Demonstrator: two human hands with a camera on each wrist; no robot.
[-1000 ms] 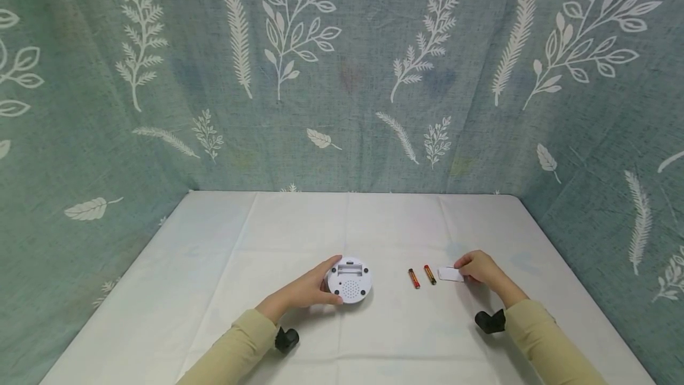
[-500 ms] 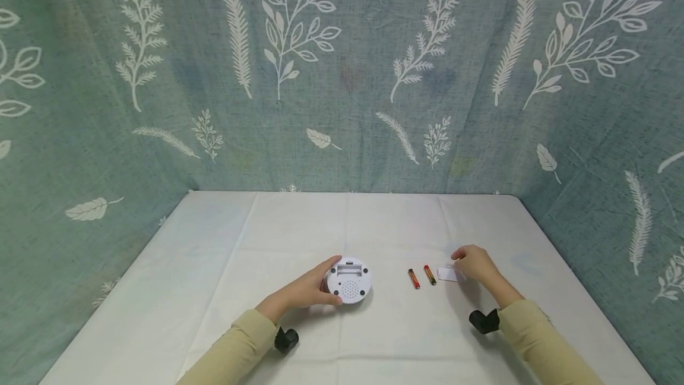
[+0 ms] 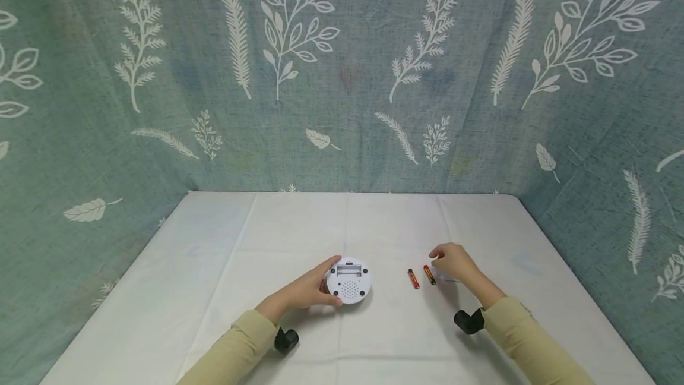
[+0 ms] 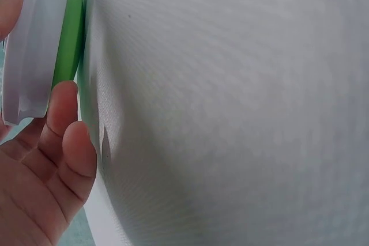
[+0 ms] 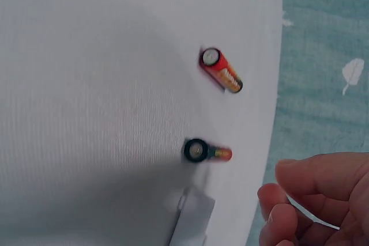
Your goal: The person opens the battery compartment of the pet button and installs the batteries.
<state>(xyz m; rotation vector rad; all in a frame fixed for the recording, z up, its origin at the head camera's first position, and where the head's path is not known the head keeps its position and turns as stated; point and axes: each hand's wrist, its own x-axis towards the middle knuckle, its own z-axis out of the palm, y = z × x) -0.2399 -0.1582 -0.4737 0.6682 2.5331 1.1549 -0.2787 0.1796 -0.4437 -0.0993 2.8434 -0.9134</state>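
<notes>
My left hand (image 3: 301, 291) grips a round white battery-powered device (image 3: 350, 291) by its left side, thumb and fingers at opposite edges. Its face turned up has a bare battery compartment (image 3: 350, 270), a patch of small holes and dark feet. In the left wrist view, a green band (image 4: 69, 38) shows on the side toward the table. My right hand (image 3: 461, 265) hovers just right of two small red-and-black batteries, one nearer (image 3: 430, 274) and one farther left (image 3: 413, 278). Its fingers are loosely bent with nothing between them. Beneath it lies a white battery cover (image 5: 195, 220), partly hidden.
A white cloth covers the table (image 3: 267, 224). Green curtain fabric (image 3: 347, 153) with leaf prints stands along the back and both sides. Dark wrist cameras (image 3: 287, 340) sit under the forearms.
My right hand has let go of the white cover, lifted and moved left toward the batteries. The cover stays on the table. My left hand and the device have not moved.
</notes>
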